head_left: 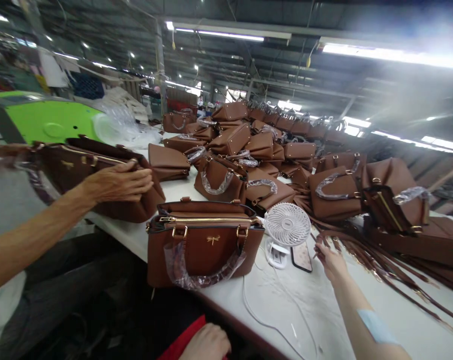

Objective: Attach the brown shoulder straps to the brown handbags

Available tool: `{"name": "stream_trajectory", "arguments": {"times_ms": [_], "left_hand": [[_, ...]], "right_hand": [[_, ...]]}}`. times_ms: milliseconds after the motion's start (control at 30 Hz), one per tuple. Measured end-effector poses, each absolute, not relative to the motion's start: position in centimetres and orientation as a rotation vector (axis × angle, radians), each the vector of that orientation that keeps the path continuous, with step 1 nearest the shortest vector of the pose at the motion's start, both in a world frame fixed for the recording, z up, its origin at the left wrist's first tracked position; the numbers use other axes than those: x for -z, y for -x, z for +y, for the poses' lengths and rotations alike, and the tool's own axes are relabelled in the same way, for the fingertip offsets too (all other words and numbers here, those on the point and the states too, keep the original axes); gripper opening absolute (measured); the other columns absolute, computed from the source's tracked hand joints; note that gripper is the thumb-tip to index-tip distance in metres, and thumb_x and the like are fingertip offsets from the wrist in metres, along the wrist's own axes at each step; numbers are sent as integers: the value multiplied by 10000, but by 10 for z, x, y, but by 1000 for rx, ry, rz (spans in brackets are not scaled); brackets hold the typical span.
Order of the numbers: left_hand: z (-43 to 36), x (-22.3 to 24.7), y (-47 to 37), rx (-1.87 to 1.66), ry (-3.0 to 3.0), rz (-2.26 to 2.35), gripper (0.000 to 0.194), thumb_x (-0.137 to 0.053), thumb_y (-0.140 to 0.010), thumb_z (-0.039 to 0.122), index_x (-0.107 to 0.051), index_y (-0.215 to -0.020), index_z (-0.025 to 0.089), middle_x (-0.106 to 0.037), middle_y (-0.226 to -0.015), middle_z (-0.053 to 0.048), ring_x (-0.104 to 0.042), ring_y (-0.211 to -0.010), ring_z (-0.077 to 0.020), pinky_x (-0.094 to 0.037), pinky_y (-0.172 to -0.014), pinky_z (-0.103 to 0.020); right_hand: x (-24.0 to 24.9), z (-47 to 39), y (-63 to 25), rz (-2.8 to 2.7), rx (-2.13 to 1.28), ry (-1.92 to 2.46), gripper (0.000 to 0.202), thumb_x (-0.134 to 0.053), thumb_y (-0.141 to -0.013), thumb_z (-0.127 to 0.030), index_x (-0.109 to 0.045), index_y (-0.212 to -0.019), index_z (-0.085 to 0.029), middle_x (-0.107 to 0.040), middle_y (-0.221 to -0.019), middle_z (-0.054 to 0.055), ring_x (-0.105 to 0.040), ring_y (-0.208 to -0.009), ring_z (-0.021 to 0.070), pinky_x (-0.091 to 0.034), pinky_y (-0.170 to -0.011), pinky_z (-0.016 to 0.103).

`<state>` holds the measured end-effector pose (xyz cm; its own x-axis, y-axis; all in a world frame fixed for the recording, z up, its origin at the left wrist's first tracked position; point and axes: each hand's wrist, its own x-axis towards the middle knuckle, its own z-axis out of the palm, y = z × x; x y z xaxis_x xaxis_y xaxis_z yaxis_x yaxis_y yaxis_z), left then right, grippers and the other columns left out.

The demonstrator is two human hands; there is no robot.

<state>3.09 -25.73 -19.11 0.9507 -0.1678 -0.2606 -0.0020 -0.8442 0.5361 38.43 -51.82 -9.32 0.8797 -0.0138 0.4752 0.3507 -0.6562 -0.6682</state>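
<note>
A brown handbag (211, 255) stands upright before me at the table's edge. It has a gold dragonfly emblem, a zipped top and a plastic-wrapped handle hanging down its front. Low in view, my left hand (206, 344) lies back upward by red cloth, below the tabletop and apart from the bag; its fingers are mostly hidden. On the right, my right hand (329, 260) is closed, fingertips pinched round something small and dark that I cannot make out. Beside it lie brown straps (372, 255) with gold clasps, and a phone (302, 257).
A white fan (287, 225) with a cable stands right of the bag. Behind is a heap of brown handbags (230, 140). At left, a co-worker's hands (115, 182) hold another handbag (76, 172). A green machine (57, 120) stands beyond.
</note>
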Motion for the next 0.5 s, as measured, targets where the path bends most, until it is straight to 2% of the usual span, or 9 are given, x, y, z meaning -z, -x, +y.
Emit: {"name": "stream_trajectory", "arguments": {"times_ms": [67, 133, 200, 267, 333, 433, 500], "left_hand": [[-256, 181, -28, 372, -2475, -89, 196, -639, -822, 330, -695, -968, 213, -701, -1009, -60, -611, -961, -246, -466, -914, -358], [-254, 164, -28, 331, -2356, -58, 204, -602, -848, 349, -692, -984, 226, -701, -1020, -45, -615, -950, -226, -465, -905, -338], [-253, 141, -31, 308, -2193, -69, 275, -467, -930, 371, -685, -1010, 223, -701, -1035, -46, -622, -955, -211, -469, -894, -320], [-255, 117, -41, 263, -2021, -118, 430, -303, -992, 414, -669, -1066, 202, -697, -1064, -65, -622, -989, -205, -465, -917, -315], [-263, 99, -55, 210, -1877, -164, 516, -248, -1001, 483, -627, -1174, 177, -681, -1130, -89, -607, -1054, -211, -448, -963, -327], [-286, 87, -76, 253, -1692, -165, 511, -346, -972, 529, -612, -1165, 138, -684, -1099, -98, -615, -1015, -215, -473, -922, -340], [-304, 87, -85, 328, -1571, -99, 374, -498, -920, 442, -625, -1075, 126, -700, -1010, -81, -634, -934, -202, -501, -852, -325]], "right_hand": [[89, -515, -349, -202, 390, 2008, 459, -617, -855, -581, -695, -909, -132, -716, -846, 69, -686, -736, 184, -584, -678, 347], [86, -513, -301, -183, 272, 1842, 542, -663, -746, -664, -738, -871, -142, -743, -887, 114, -702, -802, 232, -588, -747, 375], [83, -512, -244, -166, 164, 1739, 486, -715, -730, -608, -765, -931, -169, -748, -987, 121, -695, -905, 245, -569, -831, 368], [81, -507, -189, -182, 18, 1708, 322, -745, -764, -487, -783, -935, -216, -736, -1070, 98, -662, -1022, 238, -527, -909, 325], [81, -497, -145, -367, -192, 1816, 227, -710, -814, -441, -796, -880, -241, -738, -1044, 91, -662, -1013, 241, -519, -906, 320], [91, -478, -106, -639, -457, 1837, 305, -626, -868, -482, -797, -809, -237, -743, -935, 98, -679, -916, 251, -533, -851, 354], [102, -471, -97, -681, -683, 1755, 348, -660, -826, -540, -787, -780, -219, -734, -809, 84, -684, -804, 240, -546, -789, 361]]}}
